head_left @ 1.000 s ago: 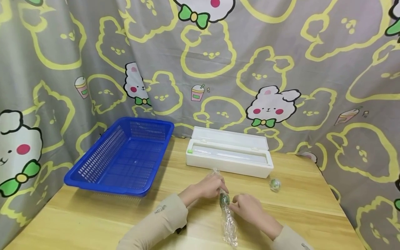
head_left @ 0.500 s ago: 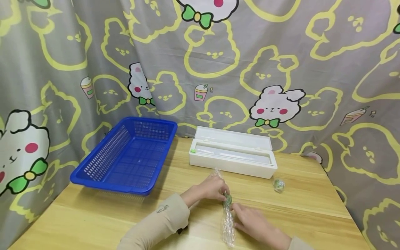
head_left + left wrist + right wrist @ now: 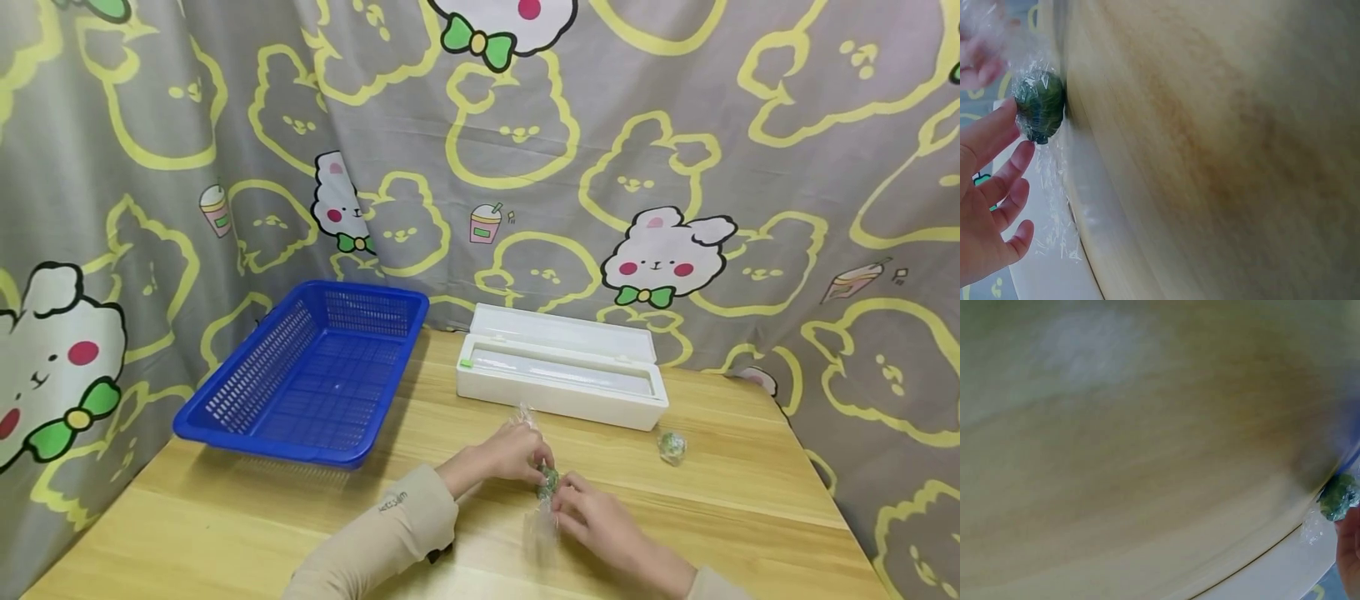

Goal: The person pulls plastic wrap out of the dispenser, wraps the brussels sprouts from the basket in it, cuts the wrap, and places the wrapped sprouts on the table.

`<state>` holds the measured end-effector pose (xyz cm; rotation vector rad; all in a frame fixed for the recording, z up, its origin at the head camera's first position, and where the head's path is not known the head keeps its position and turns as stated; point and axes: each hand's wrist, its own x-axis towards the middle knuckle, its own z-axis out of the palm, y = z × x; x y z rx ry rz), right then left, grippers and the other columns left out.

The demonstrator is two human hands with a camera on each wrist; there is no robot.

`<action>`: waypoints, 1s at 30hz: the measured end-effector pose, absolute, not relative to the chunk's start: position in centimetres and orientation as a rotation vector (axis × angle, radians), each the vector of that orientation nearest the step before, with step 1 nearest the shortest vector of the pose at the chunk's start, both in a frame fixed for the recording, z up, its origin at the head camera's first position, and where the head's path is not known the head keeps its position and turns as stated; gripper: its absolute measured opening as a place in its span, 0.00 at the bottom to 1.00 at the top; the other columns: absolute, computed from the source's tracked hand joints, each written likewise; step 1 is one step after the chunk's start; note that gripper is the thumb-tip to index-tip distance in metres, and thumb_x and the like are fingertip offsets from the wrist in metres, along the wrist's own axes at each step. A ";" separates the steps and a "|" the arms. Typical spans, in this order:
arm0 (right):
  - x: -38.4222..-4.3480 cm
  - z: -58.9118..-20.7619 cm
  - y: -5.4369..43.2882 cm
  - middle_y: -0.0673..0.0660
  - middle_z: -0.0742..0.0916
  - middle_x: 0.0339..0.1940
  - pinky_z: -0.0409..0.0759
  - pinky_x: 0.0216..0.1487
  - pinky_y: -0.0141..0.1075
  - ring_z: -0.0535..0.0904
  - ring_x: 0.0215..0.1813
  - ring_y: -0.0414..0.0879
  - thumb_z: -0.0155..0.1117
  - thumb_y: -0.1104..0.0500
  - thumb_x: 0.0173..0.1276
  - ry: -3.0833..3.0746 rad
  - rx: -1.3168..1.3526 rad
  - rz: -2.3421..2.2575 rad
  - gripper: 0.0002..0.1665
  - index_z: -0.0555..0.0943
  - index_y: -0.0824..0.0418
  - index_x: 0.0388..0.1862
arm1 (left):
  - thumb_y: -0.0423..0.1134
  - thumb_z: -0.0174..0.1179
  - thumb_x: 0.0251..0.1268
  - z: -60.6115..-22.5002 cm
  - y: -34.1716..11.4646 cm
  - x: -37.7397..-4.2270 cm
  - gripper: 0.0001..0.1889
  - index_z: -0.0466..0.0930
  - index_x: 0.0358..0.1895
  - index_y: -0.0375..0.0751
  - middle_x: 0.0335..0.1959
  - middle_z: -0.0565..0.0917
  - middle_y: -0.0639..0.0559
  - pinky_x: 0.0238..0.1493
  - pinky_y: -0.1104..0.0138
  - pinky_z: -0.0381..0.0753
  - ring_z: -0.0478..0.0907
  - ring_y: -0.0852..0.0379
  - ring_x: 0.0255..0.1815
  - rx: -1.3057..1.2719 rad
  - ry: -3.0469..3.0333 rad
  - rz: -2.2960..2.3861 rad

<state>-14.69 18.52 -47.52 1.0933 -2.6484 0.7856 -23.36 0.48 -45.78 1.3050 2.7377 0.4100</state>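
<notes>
A dark green, ribbed, roundish vegetable (image 3: 1040, 106) is wrapped in clear cling film (image 3: 1054, 194), low over the table. In the head view my left hand (image 3: 516, 454) holds it from the far left side. The left wrist view shows thumb and index finger at its surface, with the other fingers loosely bent. My right hand (image 3: 600, 521) pinches the gathered film at the near side of the vegetable. A loose film tail, blurred in the head view, hangs toward me. The right wrist view catches the wrapped vegetable (image 3: 1337, 497) only at its right edge.
An open white cling film dispenser (image 3: 558, 398) with a green slider stands behind the hands. Another green film-wrapped ball (image 3: 672, 447) lies to its front right. The blue perforated basket (image 3: 277, 450) is at the left, and a patterned curtain (image 3: 525, 275) closes off the back.
The right hand has shifted up against the wrapped vegetable and closed its fingers on the film. The film tail has gone from stretched out to blurred. The left hand stays at the vegetable.
</notes>
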 end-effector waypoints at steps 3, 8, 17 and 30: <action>-15.2 -47.1 18.5 0.48 0.80 0.36 0.76 0.31 0.28 0.75 0.32 0.34 0.61 0.60 0.60 -2.723 0.973 1.096 0.03 0.76 0.55 0.30 | 0.46 0.69 0.47 -45.8 0.5 -23.4 0.11 0.84 0.36 0.54 0.28 0.81 0.66 0.36 0.75 0.64 0.72 0.71 0.30 1.312 2.721 0.443; -16.0 -46.5 18.4 0.59 0.82 0.36 0.78 0.30 0.33 0.80 0.32 0.45 0.57 0.63 0.64 -2.787 0.728 1.558 0.05 0.75 0.64 0.29 | 0.44 0.69 0.46 -45.8 0.3 -23.4 0.10 0.84 0.36 0.52 0.28 0.81 0.64 0.36 0.74 0.64 0.72 0.70 0.31 1.267 2.704 0.489; -16.7 -46.7 18.1 0.56 0.81 0.30 0.79 0.31 0.33 0.78 0.29 0.43 0.56 0.64 0.63 -2.824 0.431 1.697 0.07 0.75 0.69 0.33 | 0.43 0.69 0.45 -45.8 0.0 -23.6 0.06 0.82 0.26 0.51 0.22 0.78 0.66 0.33 0.77 0.65 0.68 0.69 0.27 1.204 2.645 0.588; -17.1 -46.9 17.3 0.55 0.81 0.25 0.76 0.27 0.32 0.75 0.25 0.43 0.59 0.65 0.60 -2.814 0.263 1.663 0.08 0.76 0.70 0.36 | 0.35 0.67 0.48 -46.4 -1.1 -24.5 0.08 0.82 0.33 0.39 0.28 0.80 0.56 0.34 0.78 0.72 0.72 0.67 0.29 1.167 2.336 0.894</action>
